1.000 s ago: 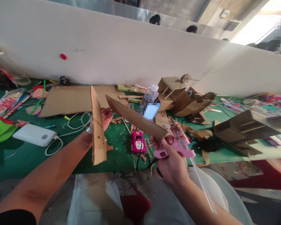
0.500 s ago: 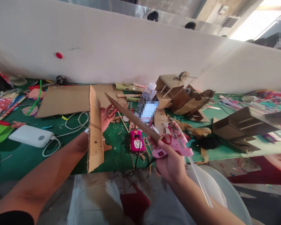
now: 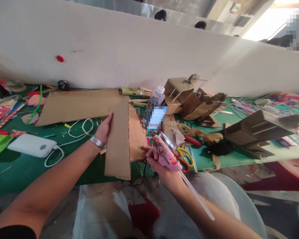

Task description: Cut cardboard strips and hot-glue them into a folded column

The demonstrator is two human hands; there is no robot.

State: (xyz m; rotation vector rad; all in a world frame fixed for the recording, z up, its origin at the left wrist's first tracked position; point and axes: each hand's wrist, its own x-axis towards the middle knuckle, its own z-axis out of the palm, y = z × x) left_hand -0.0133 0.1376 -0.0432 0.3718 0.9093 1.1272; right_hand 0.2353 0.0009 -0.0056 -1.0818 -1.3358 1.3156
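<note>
My left hand [image 3: 103, 128] grips the left edge of a folded cardboard piece [image 3: 119, 139], which lies nearly flat above the green table [image 3: 27, 166]. A metal watch sits on that wrist. My right hand [image 3: 157, 162] holds a pink hot glue gun [image 3: 165, 154] with a clear glue stick [image 3: 196, 199] sticking out behind, and its fingers also pinch the right flap of the cardboard. Red and yellow handled scissors [image 3: 183, 156] lie just right of the gun.
A large cardboard sheet [image 3: 74, 104], a white power bank [image 3: 31, 146] with white cable, a water bottle [image 3: 154, 103], cardboard models [image 3: 189, 99] and another cardboard structure [image 3: 254, 129] crowd the table. A white partition wall [image 3: 139, 53] stands behind. A white chair [image 3: 234, 202] sits at lower right.
The cardboard piece was held open like a V with both flaps upright; both hands have lowered and flattened it toward the table. The glue gun came down and left with my right hand.
</note>
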